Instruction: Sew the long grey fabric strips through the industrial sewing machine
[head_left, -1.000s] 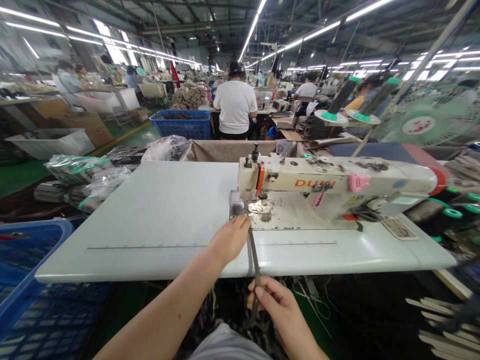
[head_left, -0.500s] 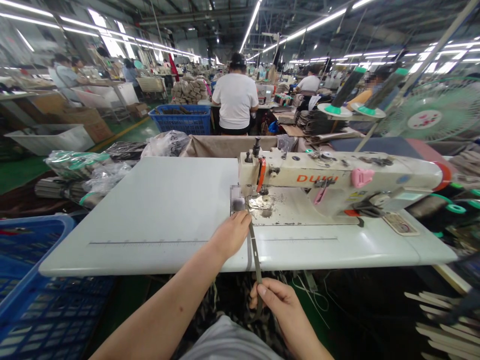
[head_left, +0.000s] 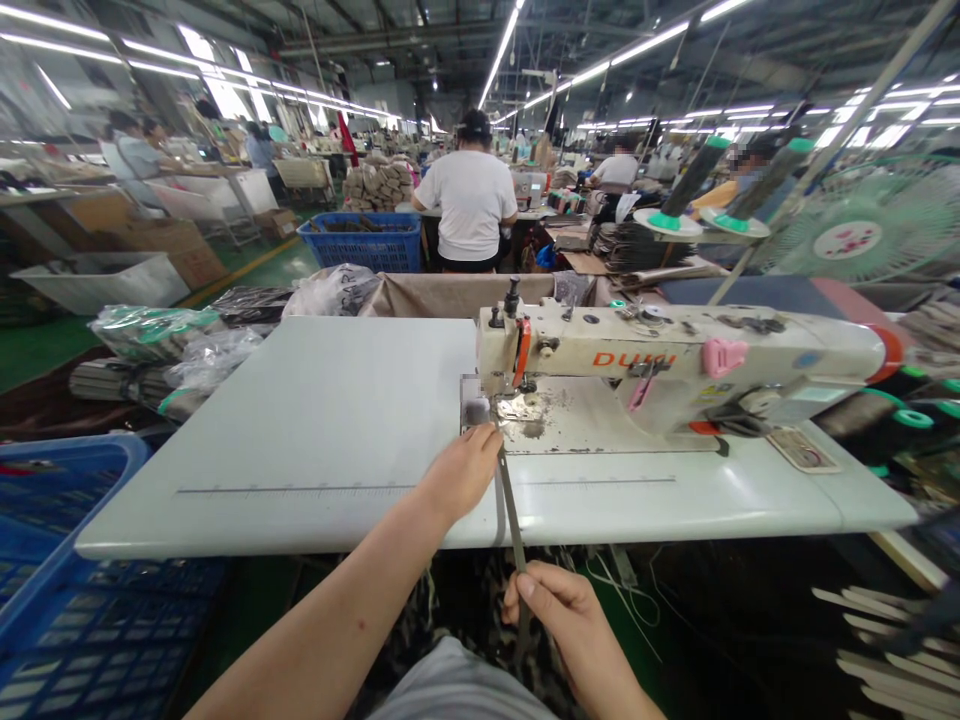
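Observation:
A narrow grey-brown strap runs from the sewing machine toward me and over the table's front edge. Close to the needle area, my left hand lies on the table with its fingers closed at the strap's far end. My right hand pinches the strap between thumb and fingers, just off the front edge. The strap looks taut between both hands, and its tail hangs below the right one. My left fingers partly hide where the strap meets the presser foot.
A blue crate stands at the left, with plastic-wrapped bundles behind it. Thread cones and a green fan rise at the right. Pale strips lie at lower right. A person in a white shirt sits ahead.
The strap has slid toward the machine: the slot and light mark that showed between my hands have moved up to my left fingers. Both hands stay nearly in place.

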